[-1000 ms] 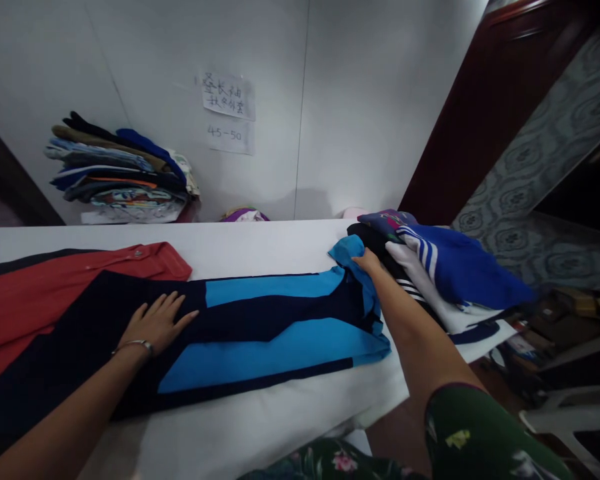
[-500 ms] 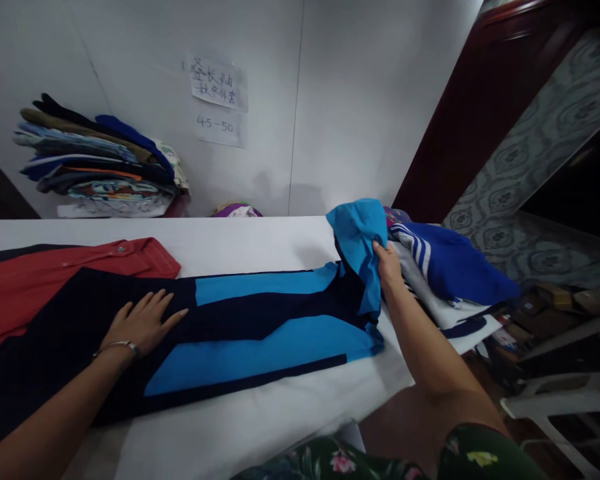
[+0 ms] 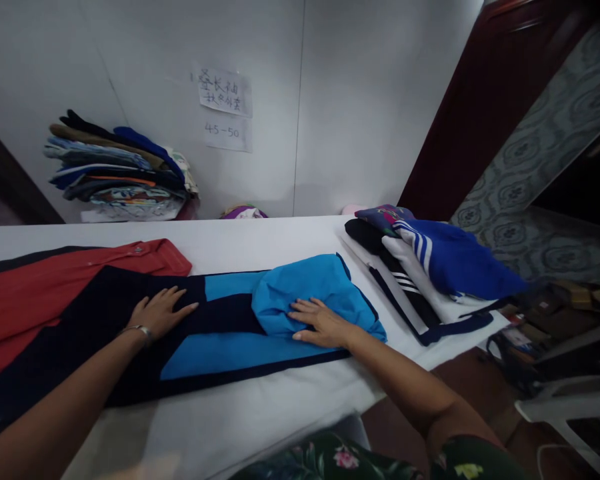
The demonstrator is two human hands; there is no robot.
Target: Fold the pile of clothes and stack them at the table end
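Note:
A navy and light-blue hooded jacket (image 3: 230, 360) lies lengthwise across the white table. Its light-blue hood (image 3: 310, 280) is laid over the jacket's upper part at the right end. My right hand (image 3: 320, 323) rests flat on the hood, fingers spread. Further left, my left hand (image 3: 163, 313) lies flat on the navy cloth with its fingers apart and a bracelet at the wrist. Beside and partly under the jacket is a red garment (image 3: 145, 260) with a button, reaching out to the left edge of the view.
A tall stack of folded clothes (image 3: 120, 173) stands at the back left against the wall. Loosely piled garments (image 3: 460, 260), blue, black and white, lie at the table's right end. Two paper notes (image 3: 225, 93) hang on the wall. A white plastic stool (image 3: 565, 407) stands at the lower right.
My right hand has brought the raised hood down and leftward onto the jacket, let go of it and flattened on top. My left hand stays flat on the navy cloth.

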